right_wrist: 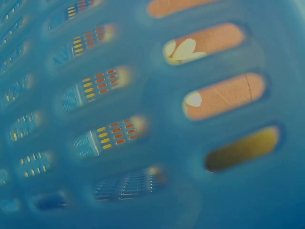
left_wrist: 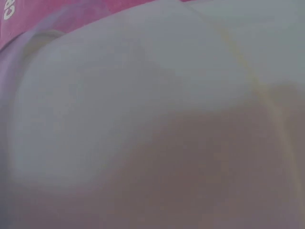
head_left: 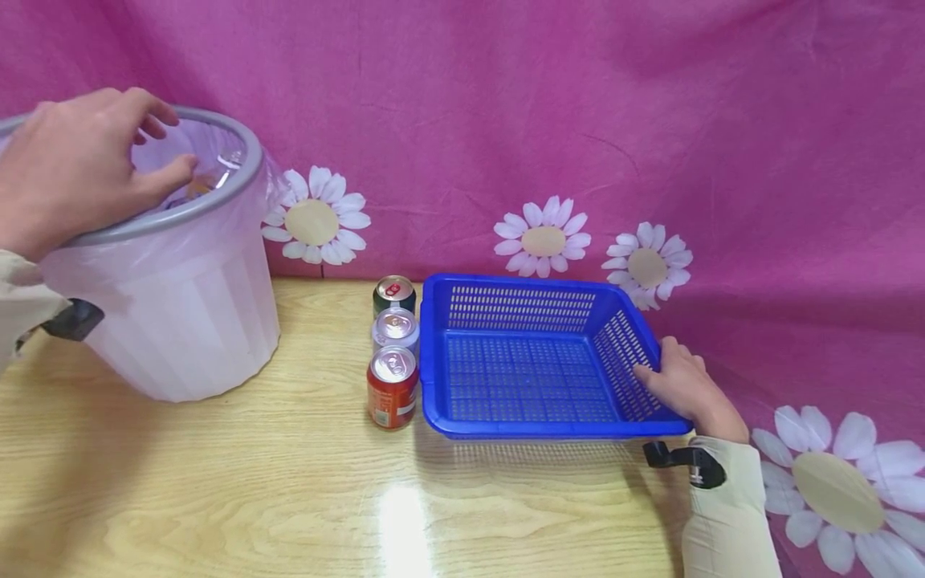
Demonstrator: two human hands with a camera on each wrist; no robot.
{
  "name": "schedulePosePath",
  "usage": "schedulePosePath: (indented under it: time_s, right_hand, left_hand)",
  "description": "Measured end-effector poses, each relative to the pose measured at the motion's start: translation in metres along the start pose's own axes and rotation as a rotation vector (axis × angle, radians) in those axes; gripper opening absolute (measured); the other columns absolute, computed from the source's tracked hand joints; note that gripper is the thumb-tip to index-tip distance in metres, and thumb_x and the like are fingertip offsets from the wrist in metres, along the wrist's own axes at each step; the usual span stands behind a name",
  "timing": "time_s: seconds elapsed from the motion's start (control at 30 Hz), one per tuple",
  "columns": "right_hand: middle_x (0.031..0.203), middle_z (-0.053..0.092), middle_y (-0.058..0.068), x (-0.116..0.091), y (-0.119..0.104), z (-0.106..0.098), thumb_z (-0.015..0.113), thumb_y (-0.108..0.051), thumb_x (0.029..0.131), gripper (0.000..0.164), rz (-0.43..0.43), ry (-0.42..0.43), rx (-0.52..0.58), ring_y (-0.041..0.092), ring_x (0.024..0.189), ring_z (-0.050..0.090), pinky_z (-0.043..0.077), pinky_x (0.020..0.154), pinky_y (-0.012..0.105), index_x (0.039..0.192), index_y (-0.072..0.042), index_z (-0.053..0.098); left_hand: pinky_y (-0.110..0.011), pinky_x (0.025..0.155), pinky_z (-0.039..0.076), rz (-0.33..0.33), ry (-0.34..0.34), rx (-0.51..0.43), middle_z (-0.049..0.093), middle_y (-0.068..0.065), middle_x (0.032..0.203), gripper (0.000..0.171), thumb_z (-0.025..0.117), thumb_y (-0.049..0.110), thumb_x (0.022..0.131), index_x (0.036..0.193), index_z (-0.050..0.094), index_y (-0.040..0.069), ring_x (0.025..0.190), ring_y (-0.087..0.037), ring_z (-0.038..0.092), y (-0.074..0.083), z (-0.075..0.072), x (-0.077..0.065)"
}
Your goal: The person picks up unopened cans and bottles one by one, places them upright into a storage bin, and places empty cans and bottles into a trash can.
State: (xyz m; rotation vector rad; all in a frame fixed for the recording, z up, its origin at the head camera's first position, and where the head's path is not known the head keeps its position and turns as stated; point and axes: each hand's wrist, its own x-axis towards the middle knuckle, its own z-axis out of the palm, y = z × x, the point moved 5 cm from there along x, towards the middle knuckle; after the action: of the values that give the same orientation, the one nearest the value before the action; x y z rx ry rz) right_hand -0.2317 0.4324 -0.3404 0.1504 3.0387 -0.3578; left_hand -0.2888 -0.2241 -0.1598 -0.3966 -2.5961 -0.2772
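My left hand (head_left: 90, 156) is over the mouth of a white bin (head_left: 191, 321) with a grey rim and a thin plastic liner. Its fingers are loosely bent and hold nothing. Up close in the left wrist view is a blurred pale surface (left_wrist: 95, 105). On the right, my right hand (head_left: 690, 385) grips the right rim of a blue plastic basket (head_left: 535, 429), thumb on the inner side. The basket stands tilted on the table with nothing in it. Its slotted wall (right_wrist: 157, 129) fills the right wrist view.
Left of the basket stand three cans in a row: a dark can (head_left: 394, 297) at the back, a pale can (head_left: 396, 329), and a red can (head_left: 393, 393) in front. The wooden table (head_left: 289, 498) meets a pink flowered cloth (head_left: 433, 120) behind.
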Motion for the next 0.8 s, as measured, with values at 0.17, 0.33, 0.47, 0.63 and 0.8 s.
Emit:
schedulePosePath:
  time_s: [0.17, 0.33, 0.47, 0.63, 0.8]
  right_hand:
    - [0.108, 0.049, 0.029, -0.003, -0.001, -0.001, 0.052, -0.04, 0.094, 0.059, 0.012, -0.01, 0.002, 0.048, 0.099, 0.045, 0.042, 0.079, 0.057, 0.123, 0.01, 0.037]
    - [0.109, 0.05, 0.029, -0.006, -0.002, -0.004, 0.051, -0.04, 0.095, 0.058, 0.013, -0.01, 0.003, 0.048, 0.098, 0.045, 0.042, 0.079, 0.056, 0.122, 0.009, 0.038]
    - [0.108, 0.05, 0.029, -0.009, -0.002, -0.006, 0.051, -0.041, 0.095, 0.058, 0.016, -0.017, 0.008, 0.048, 0.098, 0.045, 0.043, 0.078, 0.056, 0.121, 0.009, 0.038]
    - [0.108, 0.049, 0.029, -0.01, -0.002, -0.006, 0.05, -0.04, 0.095, 0.058, 0.024, -0.027, 0.011, 0.047, 0.098, 0.044, 0.042, 0.08, 0.057, 0.122, 0.009, 0.037]
    - [0.11, 0.049, 0.028, -0.01, -0.002, -0.005, 0.05, -0.039, 0.095, 0.057, 0.032, -0.035, 0.016, 0.046, 0.1, 0.043, 0.043, 0.081, 0.057, 0.123, 0.008, 0.036]
  left_hand:
    - [-0.059, 0.073, 0.04, 0.03, 0.04, 0.016, 0.064, -0.029, 0.11, 0.045, 0.06, 0.032, 0.085, 0.116, 0.059, 0.0, 0.097, -0.046, 0.058, 0.005, -0.007, -0.001]
    - [-0.06, 0.079, 0.039, 0.038, 0.026, 0.005, 0.063, -0.027, 0.112, 0.046, 0.06, 0.032, 0.086, 0.118, 0.058, 0.0, 0.102, -0.045, 0.056, 0.011, -0.011, -0.002]
    - [-0.059, 0.084, 0.037, 0.061, 0.029, -0.001, 0.062, -0.025, 0.111, 0.045, 0.06, 0.031, 0.086, 0.118, 0.057, 0.0, 0.103, -0.043, 0.055, 0.02, -0.013, -0.004]
    - [-0.059, 0.086, 0.036, 0.069, 0.032, -0.024, 0.062, -0.023, 0.11, 0.043, 0.059, 0.031, 0.086, 0.116, 0.057, 0.0, 0.102, -0.042, 0.055, 0.03, -0.014, -0.006]
    - [-0.059, 0.085, 0.036, 0.102, 0.05, -0.043, 0.062, -0.023, 0.109, 0.041, 0.059, 0.029, 0.086, 0.115, 0.058, 0.0, 0.101, -0.042, 0.054, 0.041, -0.014, -0.008]
